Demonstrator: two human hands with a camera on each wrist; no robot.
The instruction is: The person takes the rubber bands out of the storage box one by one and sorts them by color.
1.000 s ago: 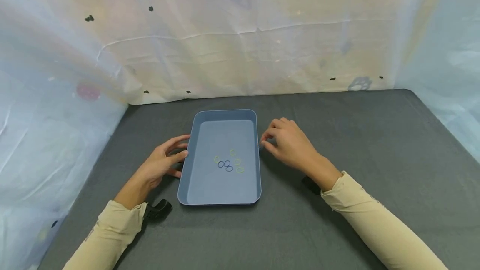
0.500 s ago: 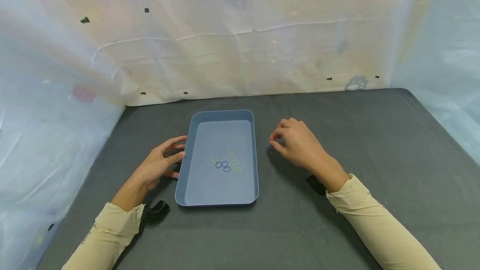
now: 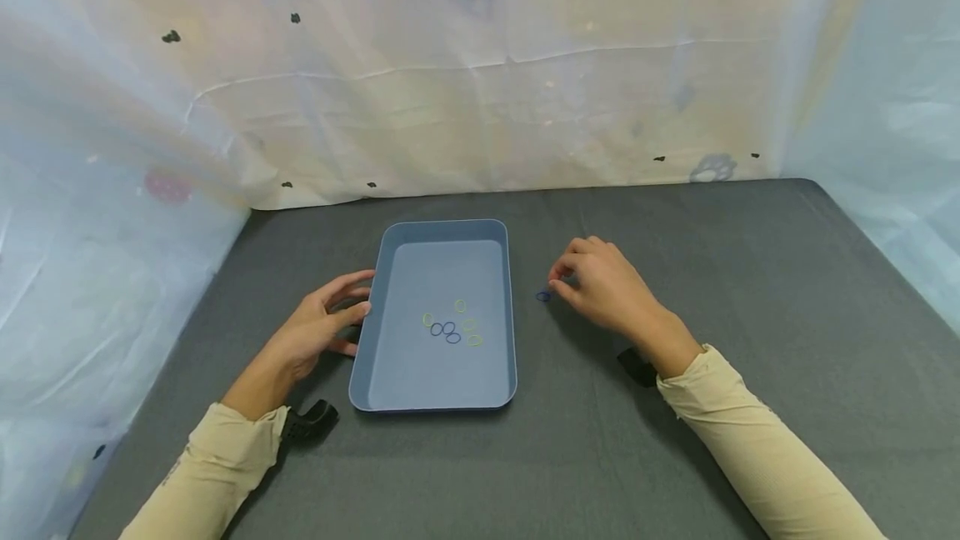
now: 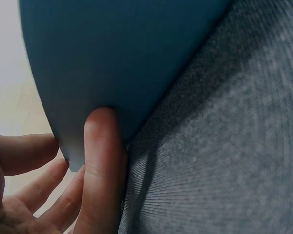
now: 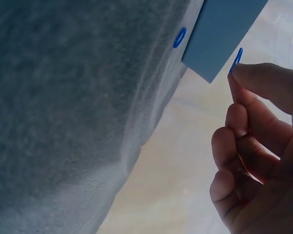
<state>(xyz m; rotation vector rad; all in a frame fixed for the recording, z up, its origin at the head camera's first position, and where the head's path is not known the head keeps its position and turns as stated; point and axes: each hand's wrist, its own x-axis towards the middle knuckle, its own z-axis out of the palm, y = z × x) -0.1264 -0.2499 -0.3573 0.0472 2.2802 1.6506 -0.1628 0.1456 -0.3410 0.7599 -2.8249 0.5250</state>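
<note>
My right hand (image 3: 603, 286) pinches a small blue rubber band (image 5: 238, 58) between thumb and forefinger, above the cloth right of the tray. A second blue rubber band (image 5: 179, 37) lies on the cloth beside the tray, close to those fingertips. At the tray's left wall, my left hand (image 3: 311, 327) rests its thumb and fingertips against the outside. The shallow blue-grey tray (image 3: 435, 386) holds several thin bands: a cluster of blue bands (image 3: 449, 328) in the middle, with yellow-green bands (image 3: 460, 306) scattered around it.
Dark grey cloth (image 3: 600, 457) covers the table on all sides of the tray. A pale patterned curtain (image 3: 480, 123) hangs along the table's back edge, with more sheeting at both sides. Black straps (image 3: 311, 421) sit at the wrists.
My right hand has moved right, away from the tray's wall, and a blue band on the cloth has come into view by its fingertips. My left hand stays at the tray.
</note>
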